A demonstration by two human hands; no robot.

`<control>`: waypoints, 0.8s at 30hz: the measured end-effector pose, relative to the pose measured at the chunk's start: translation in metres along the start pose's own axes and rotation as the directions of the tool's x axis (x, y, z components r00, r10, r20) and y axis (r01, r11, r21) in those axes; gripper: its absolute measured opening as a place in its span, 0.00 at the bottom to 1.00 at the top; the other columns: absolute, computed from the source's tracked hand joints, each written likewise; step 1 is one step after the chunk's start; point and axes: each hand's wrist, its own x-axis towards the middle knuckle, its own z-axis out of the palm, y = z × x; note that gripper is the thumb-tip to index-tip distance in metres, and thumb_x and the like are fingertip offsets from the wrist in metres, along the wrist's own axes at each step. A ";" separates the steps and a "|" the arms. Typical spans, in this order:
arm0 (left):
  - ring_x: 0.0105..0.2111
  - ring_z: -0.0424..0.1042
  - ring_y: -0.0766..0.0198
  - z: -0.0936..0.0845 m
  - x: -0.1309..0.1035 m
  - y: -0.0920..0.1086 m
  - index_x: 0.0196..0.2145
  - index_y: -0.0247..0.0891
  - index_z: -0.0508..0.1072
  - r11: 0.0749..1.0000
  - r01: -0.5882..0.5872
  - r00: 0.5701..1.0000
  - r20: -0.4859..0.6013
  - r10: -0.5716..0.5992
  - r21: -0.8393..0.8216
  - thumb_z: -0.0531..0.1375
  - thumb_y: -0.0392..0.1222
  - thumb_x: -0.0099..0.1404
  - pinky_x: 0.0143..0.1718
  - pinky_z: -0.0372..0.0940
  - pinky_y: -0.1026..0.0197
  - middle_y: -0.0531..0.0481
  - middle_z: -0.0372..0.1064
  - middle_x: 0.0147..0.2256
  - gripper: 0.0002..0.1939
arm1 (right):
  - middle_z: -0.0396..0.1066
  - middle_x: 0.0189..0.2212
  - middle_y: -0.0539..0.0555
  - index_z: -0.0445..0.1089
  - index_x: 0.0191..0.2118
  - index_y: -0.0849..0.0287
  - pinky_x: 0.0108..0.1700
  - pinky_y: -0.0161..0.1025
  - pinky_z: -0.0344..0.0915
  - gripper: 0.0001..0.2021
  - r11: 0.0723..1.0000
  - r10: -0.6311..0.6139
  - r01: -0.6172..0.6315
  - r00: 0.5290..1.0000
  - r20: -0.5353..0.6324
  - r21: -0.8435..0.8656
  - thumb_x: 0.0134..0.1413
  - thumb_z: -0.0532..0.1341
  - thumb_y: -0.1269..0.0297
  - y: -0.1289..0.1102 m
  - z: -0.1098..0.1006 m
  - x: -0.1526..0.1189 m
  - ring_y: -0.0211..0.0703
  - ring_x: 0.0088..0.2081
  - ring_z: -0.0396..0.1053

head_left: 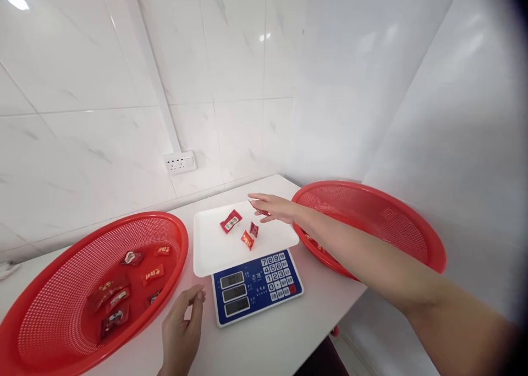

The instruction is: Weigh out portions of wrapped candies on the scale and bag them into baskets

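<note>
Red wrapping shows under the fingers of our right hand (277, 206), whose grip seems to hold one packet (260, 211) lightly over the far right part of the tray (210, 255). Three more lie on the tray: a flat one (230, 221), an orange-red one (247, 239) and a small dark one (254, 230). If we loosen the fingers carelessly, the held packet could slide off the tray's far right edge; if our wrist dips, it could press the tray and upset the scale (256, 291). Our left hand (181, 324), curled just left of the scale, could nudge it; we see nothing in that grip and cannot tell whether thumb and fingertip meet.

The wrappers look slick and crimped, so we judge they would slip easily. The tray is smooth white plastic with rounded corners, the scale's panel flat and blue. Red mesh plastic forms the round, flaring left basket (179, 236) and right basket (433, 249), both on the pale, smooth table (330, 299).
</note>
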 end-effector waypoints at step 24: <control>0.32 0.77 0.63 0.002 -0.003 -0.028 0.34 0.43 0.74 0.989 0.016 0.995 0.096 -0.031 0.149 0.56 0.52 0.56 0.22 0.68 0.71 0.52 0.77 0.31 0.14 | 0.66 0.20 0.51 0.68 0.25 0.55 0.22 0.39 0.57 0.10 0.584 0.318 -0.432 0.901 -0.296 -0.688 0.34 0.63 0.77 0.106 -0.096 -0.127 0.43 0.19 0.64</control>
